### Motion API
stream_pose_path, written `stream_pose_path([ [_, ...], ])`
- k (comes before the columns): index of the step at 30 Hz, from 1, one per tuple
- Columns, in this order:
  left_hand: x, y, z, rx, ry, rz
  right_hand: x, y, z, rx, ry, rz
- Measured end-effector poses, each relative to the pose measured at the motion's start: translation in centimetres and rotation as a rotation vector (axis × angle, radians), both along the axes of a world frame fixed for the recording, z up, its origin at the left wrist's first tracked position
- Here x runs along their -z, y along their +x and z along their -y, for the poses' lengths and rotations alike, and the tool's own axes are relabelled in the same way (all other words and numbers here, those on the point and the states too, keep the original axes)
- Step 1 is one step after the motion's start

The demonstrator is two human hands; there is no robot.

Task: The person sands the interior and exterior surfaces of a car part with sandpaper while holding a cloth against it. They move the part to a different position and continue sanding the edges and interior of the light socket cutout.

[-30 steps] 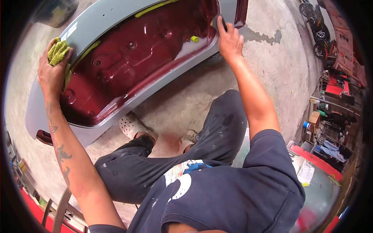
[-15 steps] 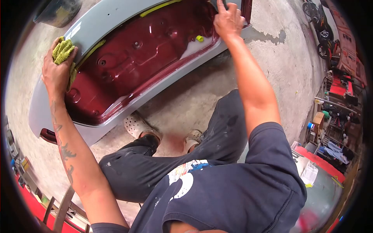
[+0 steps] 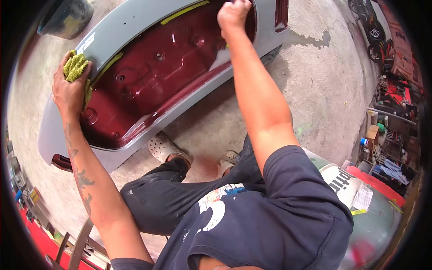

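A grey car panel [image 3: 148, 20] with a dark red recessed inner side [image 3: 153, 85] lies across the upper left. Yellow-green tape strips [image 3: 184, 12] run along the recess edge. At the panel's left part my left hand [image 3: 67, 90] is closed round a crumpled yellow-green cloth [image 3: 75, 67], which hangs down over the recess edge. My right hand [image 3: 233, 18] is closed over the upper right end of the recess; whatever its fingers hold is hidden.
A dark bucket [image 3: 67, 18] stands at the top left. My feet in light clogs [image 3: 164, 148] are just below the panel. Shelves with tools [image 3: 387, 148] line the right side, beside a rounded grey-green object [image 3: 378, 225]. Motorcycles [image 3: 373, 31] stand at the upper right.
My right hand has moved left along the panel and now covers the yellow-green piece's area. My left hand still holds the cloth at nearly the same spot. The view has shifted slightly.
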State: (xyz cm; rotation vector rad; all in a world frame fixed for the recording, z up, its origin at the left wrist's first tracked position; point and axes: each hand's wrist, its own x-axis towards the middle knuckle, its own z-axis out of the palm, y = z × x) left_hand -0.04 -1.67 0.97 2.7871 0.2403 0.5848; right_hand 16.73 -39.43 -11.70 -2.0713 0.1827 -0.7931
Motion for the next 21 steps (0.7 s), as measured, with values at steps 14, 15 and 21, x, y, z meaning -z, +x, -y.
stream_pose_path([
  [14, -0.1, 0.1, -0.2, -0.09, -0.033, -0.002, -3.8, -15.5, -18.9, -0.342, 0.045, 0.054],
  [15, -0.4, 0.0, 0.1, -0.082, -0.041, -0.009, -4.1, -17.2, -21.4, -0.398, 0.191, 0.003],
  [21, -0.9, -0.5, 0.6, -0.081, -0.056, -0.038, -9.6, -15.2, -20.8, -0.425, 1.423, -0.362],
])
